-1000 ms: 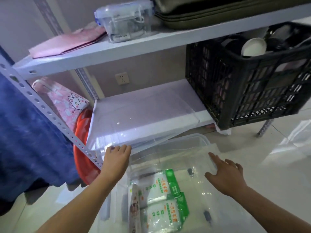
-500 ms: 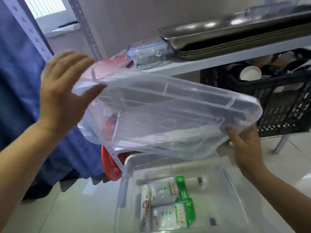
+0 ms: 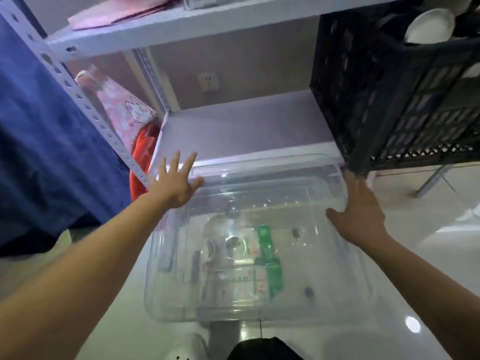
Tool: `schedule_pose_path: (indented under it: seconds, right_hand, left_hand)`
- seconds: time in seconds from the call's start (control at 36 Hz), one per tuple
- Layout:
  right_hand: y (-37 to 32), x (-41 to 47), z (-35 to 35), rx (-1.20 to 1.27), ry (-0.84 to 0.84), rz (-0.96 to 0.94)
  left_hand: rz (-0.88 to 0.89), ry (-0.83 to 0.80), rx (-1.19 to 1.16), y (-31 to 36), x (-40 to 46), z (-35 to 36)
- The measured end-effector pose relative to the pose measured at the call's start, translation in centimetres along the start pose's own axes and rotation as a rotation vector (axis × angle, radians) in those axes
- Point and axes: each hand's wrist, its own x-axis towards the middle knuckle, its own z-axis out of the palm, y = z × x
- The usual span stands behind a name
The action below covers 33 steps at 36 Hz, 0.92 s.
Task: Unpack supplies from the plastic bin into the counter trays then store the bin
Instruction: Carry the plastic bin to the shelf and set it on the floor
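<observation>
Bare forearms, white perforated shoe

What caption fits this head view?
Both hands, left and right, press the clear lid onto the floor bin below the shelf.

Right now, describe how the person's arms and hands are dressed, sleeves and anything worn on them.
Both forearms are bare as far as the frame shows: no sleeves in view. The left hand and right hand wear no gloves, and no rings, watch or bracelet can be seen at the fingers or wrists. The picture is slightly blurred, so small items could go unseen.
</observation>
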Motion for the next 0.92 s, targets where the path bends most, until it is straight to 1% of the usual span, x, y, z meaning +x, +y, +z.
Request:
schedule_pose_path:
  seconds: [0.08, 0.14, 0.17, 0.22, 0.28, 0.31, 0.44, 0.53, 0.58, 0.61, 0.64, 0.69, 0.75, 0.81, 0.86, 0.92]
  right_hand:
    - [-1.0, -1.6, 4.6, -0.280, -0.205, -0.053]
    - [-0.7, -3.4, 7.8, -0.368, -0.279, -0.143]
    - [-0.4, -4.4, 9.1, -0.399, -0.283, -0.190]
    - [0.1, -5.6, 10.6, -0.440, -0.232, -0.240]
    - [0.3, -5.4, 11.0, -0.441, -0.197, -0.232]
    - [0.4, -5.2, 11.1, -0.446, -0.189, -0.229]
    - [0.5, -5.1, 11.4, -0.453, -0.183, -0.225]
    - [0.4, -5.0, 11.2, -0.447, -0.215, -0.216]
    - [0.5, -5.2, 11.0, -0.449, -0.223, -0.219]
    - [0.7, -5.6, 10.9, -0.448, -0.213, -0.223]
    - [0.9, -6.0, 11.0, -0.444, -0.195, -0.228]
    - [1.3, -6.6, 11.1, -0.431, -0.151, -0.230]
    - [1.4, -6.6, 11.2, -0.434, -0.140, -0.233]
    - [1.4, -6.4, 11.2, -0.436, -0.148, -0.238]
    - [1.4, -6.5, 11.2, -0.438, -0.144, -0.235]
    - [1.3, -6.6, 11.2, -0.448, -0.144, -0.235]
  left_hand:
    - [-0.007, -0.221, 0.002, 2.4, -2.3, 5.8]
    - [-0.017, -0.318, -0.037, 3.5, -5.0, 9.9]
    - [-0.025, -0.315, -0.049, 3.7, -6.4, 11.6]
    - [-0.037, -0.189, -0.048, 3.9, -8.7, 14.4]
    - [-0.046, -0.064, -0.044, 3.8, -9.5, 15.8]
    - [-0.045, -0.037, -0.048, 3.8, -9.4, 16.0]
    - [-0.041, -0.049, -0.028, 3.7, -9.0, 15.9]
    - [0.001, -0.091, -0.032, 3.4, -8.6, 15.5]
    - [0.019, -0.086, -0.039, 2.3, -8.2, 15.1]
    - [-0.005, -0.066, -0.053, 1.3, -8.0, 14.8]
    - [-0.064, -0.037, -0.083, 0.1, -7.8, 14.6]
    - [-0.233, 0.017, -0.145, -2.7, -7.3, 14.4]
    - [-0.417, 0.002, -0.210, -4.9, -7.0, 14.4]
    - [-0.545, -0.033, -0.383, -6.2, -7.0, 14.4]
    - [-0.573, -0.057, -0.647, -6.7, -7.0, 14.4]
    - [-0.603, -0.066, -0.807, -6.9, -7.1, 14.3]
